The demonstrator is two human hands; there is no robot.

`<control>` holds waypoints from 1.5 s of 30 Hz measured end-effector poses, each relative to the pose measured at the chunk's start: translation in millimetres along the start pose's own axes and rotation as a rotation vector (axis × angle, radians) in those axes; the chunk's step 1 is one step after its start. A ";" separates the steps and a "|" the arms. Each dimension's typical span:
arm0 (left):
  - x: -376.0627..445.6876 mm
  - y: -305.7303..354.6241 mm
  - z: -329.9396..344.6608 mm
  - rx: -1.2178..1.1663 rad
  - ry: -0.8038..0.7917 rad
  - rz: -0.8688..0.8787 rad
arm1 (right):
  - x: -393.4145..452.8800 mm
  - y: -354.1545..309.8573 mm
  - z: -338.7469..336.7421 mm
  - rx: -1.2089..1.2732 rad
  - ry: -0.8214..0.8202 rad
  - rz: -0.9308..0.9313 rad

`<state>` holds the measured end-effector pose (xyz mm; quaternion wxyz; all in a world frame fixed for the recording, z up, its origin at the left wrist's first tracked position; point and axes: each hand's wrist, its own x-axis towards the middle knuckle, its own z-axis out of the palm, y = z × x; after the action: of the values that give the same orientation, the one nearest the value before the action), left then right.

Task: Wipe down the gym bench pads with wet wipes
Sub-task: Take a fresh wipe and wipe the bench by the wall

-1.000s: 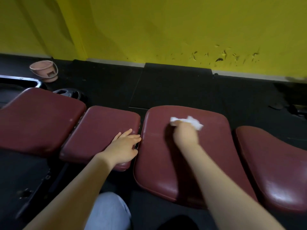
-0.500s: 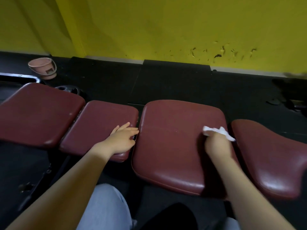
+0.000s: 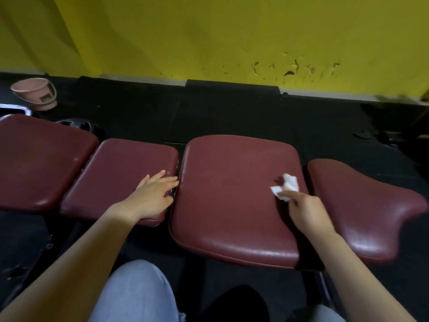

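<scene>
wall (image 3: 209, 31): yellow, paint chipped at right
floor (image 3: 220, 112): black mats
bucket (image 3: 34, 92): pink, tilted, far left on floor
weight plate (image 3: 79, 125): dark, behind the left pads

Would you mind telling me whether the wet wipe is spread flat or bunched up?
Bunched up: the wet wipe is a crumpled wad with loose corners, pinched by the right hand.

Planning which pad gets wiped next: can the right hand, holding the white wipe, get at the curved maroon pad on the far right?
Probably yes. The right hand pinches the crumpled white wipe at the wide maroon pad's right edge; the curved maroon pad lies just beyond a narrow gap, with nothing between.
</scene>
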<state>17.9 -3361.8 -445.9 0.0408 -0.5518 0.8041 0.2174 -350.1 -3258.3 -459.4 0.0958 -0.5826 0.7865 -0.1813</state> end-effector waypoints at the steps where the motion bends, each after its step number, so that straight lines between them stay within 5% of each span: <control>1: 0.3 1.4 -0.6 0.000 -0.002 -0.002 | -1.7 14.7 -4.1 -0.005 0.003 0.109; 4: 0.6 3.0 -1.0 -0.007 -0.004 -0.005 | -1.5 17.6 -4.6 0.038 -0.006 0.346; 7: -1.3 2.6 3.7 0.005 0.031 -0.006 | 0.9 -41.3 9.7 0.035 0.002 0.361; 11: -4.5 2.0 7.9 0.037 0.072 -0.003 | -16.5 -162.9 42.4 0.003 -0.247 -0.251; 14: -3.9 3.3 4.0 0.052 0.031 -0.016 | -21.6 -162.5 42.5 0.082 -0.354 -0.629; 21: -14.7 24.3 2.5 0.127 0.085 0.015 | -36.3 10.9 -20.5 -0.109 -0.017 0.052; 29: -41.4 -2.3 21.0 0.087 0.055 0.074 | -54.8 -205.1 56.1 0.076 -0.365 -0.680; 32: -45.6 -4.0 19.8 0.028 0.021 0.090 | -40.9 -150.4 28.3 0.208 -0.257 -0.550; 36: -42.0 0.5 12.5 0.086 -0.046 0.091 | -36.6 -6.7 -11.9 -0.028 -0.048 -0.031; 39: -43.0 0.7 6.9 0.082 -0.126 0.093 | -58.0 20.0 -22.2 0.006 -0.011 0.220; 41: -42.6 -0.1 3.3 0.075 -0.176 0.103 | -63.4 -24.1 -3.0 0.025 0.029 0.036; 45: -41.9 0.6 2.5 0.094 -0.206 0.121 | -72.3 -159.8 47.3 0.124 -0.333 -0.529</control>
<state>33.2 -3324.2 -435.2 0.1357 -0.4748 0.8366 0.2371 -170.3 -3238.5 -443.7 0.2081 -0.7815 0.5688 -0.1497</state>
